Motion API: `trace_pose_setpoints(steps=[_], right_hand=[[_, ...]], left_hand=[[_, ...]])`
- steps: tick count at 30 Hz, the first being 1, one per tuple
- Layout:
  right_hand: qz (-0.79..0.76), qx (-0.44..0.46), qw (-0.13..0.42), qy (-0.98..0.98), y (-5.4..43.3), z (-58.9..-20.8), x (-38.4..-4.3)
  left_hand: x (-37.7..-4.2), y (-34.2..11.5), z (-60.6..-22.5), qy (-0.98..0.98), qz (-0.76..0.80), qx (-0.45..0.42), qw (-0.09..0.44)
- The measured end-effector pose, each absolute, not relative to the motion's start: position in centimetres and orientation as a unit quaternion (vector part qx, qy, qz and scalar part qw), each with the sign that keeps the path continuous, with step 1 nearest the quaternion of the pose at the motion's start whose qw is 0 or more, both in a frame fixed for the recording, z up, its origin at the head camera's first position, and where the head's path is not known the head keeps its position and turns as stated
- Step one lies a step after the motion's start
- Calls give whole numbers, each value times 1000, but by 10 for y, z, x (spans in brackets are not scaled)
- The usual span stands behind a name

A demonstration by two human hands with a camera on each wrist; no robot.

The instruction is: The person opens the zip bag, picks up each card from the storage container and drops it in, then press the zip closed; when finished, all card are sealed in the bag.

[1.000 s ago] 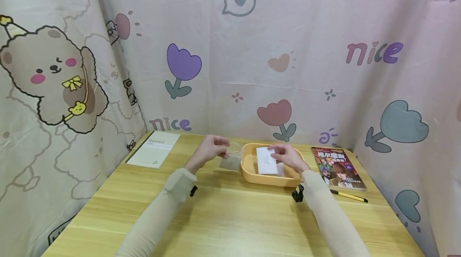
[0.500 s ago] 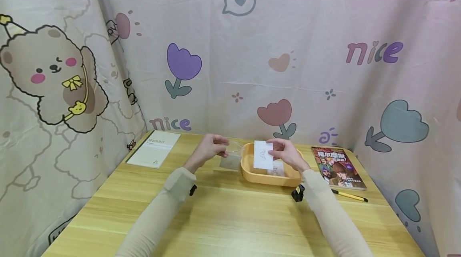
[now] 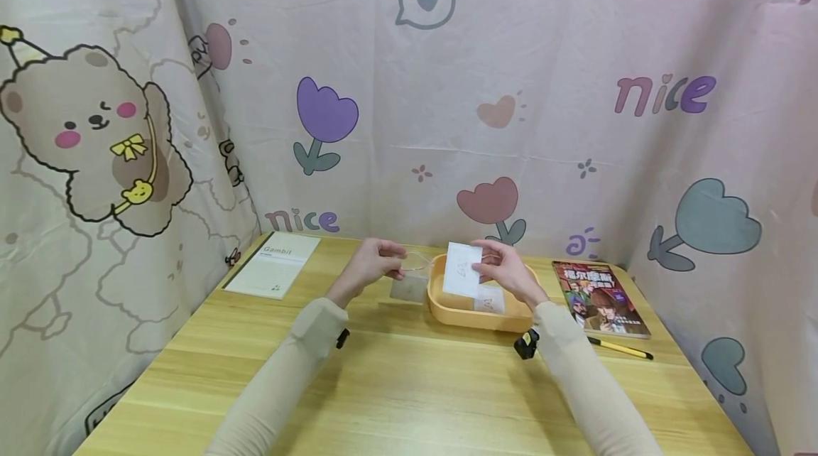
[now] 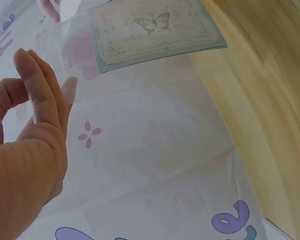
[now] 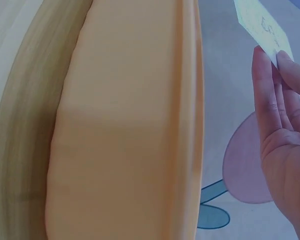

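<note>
My left hand [image 3: 375,261] pinches the upper edge of a clear plastic bag [image 3: 417,262], whose mouth gapes toward the tray. A greyish card with a butterfly print [image 4: 157,32] shows low in the bag in the left wrist view. Thumb and fingers of my right hand [image 3: 508,271] pinch a white card [image 3: 461,270] with a small drawing, held tilted above a yellow-orange tray [image 3: 476,317]. In the right wrist view the card [image 5: 264,25] sticks out beyond the fingertips. Another white card with a drawing [image 3: 489,299] lies in the tray.
A pale notebook [image 3: 273,264] lies at the back left of the wooden table [image 3: 409,385]. To the right of the tray are a colourful book [image 3: 601,298] and a yellow-and-black pen [image 3: 621,349]. A printed curtain [image 3: 409,122] hangs close behind the table.
My right hand has lifted its white card up from the tray and slightly left, toward the bag, uncovering the other card in the tray. The left hand and bag stay nearly still.
</note>
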State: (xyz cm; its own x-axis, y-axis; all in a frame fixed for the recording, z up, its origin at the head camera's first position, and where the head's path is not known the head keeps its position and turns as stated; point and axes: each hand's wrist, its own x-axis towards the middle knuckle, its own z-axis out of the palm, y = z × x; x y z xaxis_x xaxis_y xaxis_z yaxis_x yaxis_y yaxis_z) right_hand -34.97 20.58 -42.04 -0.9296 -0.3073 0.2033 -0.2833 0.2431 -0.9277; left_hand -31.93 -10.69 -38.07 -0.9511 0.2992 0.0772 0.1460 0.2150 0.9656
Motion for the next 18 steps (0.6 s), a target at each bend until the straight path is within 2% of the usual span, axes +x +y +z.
trace_pose_setpoints(steps=[18], right_hand=[[-650, -217, -39, 727, 188, -400, -343]], left_hand=[[-319, -105, -381, 770, 617, 149, 63]])
